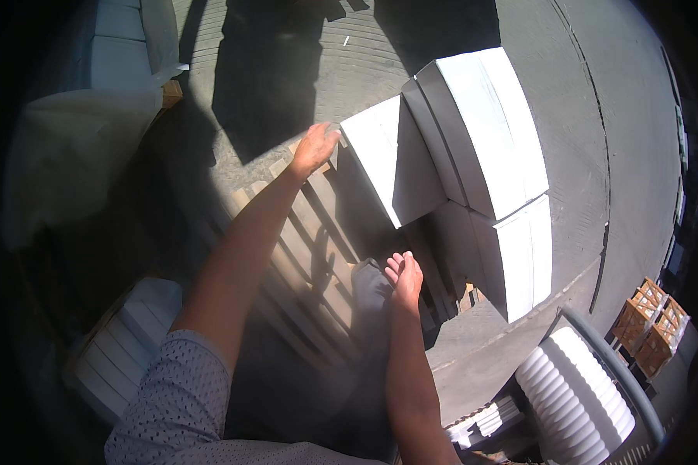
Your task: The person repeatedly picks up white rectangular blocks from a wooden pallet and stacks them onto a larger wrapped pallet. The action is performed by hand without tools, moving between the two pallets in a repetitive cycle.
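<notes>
A white cardboard box (376,143) sits at the near left of a group of white boxes on a wooden pallet (298,232). My left hand (316,149) is at that box's far left corner, with its fingertips beside the edge; whether they touch it I cannot tell. Palm up and fingers loosely bent, my right hand (406,277) is held just below the box's near corner, apart from it and holding nothing. Behind the box a taller white box (485,128) stands, and another white box (523,260) adjoins it on the near side.
Bare slats fill the pallet's left part, with my shoe (371,287) beside them. Wrapped white boxes (118,58) stand far left; a stack of white pieces (128,341) lies near left. To the right are a ribbed white roll (574,395), a grey rail (620,372) and wooden crates (650,325).
</notes>
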`<state>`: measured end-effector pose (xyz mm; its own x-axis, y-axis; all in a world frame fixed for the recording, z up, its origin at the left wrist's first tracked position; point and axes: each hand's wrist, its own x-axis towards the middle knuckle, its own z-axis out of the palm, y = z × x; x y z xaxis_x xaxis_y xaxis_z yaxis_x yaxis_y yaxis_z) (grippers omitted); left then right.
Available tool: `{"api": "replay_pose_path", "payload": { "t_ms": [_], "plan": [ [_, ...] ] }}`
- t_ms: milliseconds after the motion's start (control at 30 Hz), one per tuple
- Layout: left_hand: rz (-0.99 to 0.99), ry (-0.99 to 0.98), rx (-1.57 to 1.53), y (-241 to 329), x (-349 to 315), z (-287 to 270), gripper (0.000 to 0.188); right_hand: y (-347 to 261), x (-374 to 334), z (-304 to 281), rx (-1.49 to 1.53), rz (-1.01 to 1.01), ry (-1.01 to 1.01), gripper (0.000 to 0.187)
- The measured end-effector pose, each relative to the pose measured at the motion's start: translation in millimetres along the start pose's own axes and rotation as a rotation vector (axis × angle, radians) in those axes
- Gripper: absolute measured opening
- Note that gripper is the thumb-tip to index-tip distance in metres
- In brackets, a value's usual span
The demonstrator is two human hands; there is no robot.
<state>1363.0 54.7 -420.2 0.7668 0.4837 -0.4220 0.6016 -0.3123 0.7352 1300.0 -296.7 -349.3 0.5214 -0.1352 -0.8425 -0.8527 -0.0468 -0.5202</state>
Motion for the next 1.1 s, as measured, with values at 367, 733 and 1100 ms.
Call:
{"api": "replay_pose_path", "payload": {
  "t_ms": [367, 733, 1100],
  "plan": [
    [0.015, 0.174, 0.019, -26.0, 3.9, 59.9, 0.039, -61.8, 46.5, 41.2, -0.416, -0.398, 0.021, 0.037],
    [-0.958, 0.35, -1.702, -57.8, -65.7, 185.1, 0.056, -132.8, 209.9, 139.0, -1.16, -0.617, -0.322, 0.062],
    [-0.595, 0.281, -2.295, -51.8, -55.4, 191.1, 0.05, -140.0, 208.1, 174.6, -1.293, -0.403, -0.479, 0.064]
  ]
}}
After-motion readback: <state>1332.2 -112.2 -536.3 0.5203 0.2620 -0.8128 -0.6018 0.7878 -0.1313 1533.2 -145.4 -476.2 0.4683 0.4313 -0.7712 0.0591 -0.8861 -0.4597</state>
